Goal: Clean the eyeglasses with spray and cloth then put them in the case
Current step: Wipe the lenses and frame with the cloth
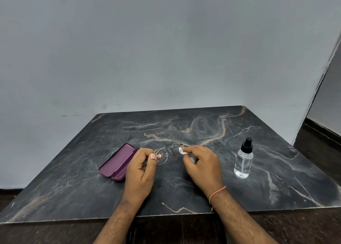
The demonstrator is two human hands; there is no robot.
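Both hands raised: left hand (pixel 142 167) pinches eyeglasses (pixel 167 153), right hand (pixel 202 165) presses cloth (pixel 182 151).

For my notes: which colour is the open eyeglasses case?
The case is purple, inside and outside, seen in the head view, lying on the dark marbled table.

In front of me stands a plain pale grey wall (pixel 147 49), evenly lit, with a few faint scuffs low down. My bench (pixel 184 194) is a dark marble-patterned slab with tan and white veins, pushed close to that wall. A dark wooden floor (pixel 317 147) shows on the right, beside a wall corner (pixel 321 73).
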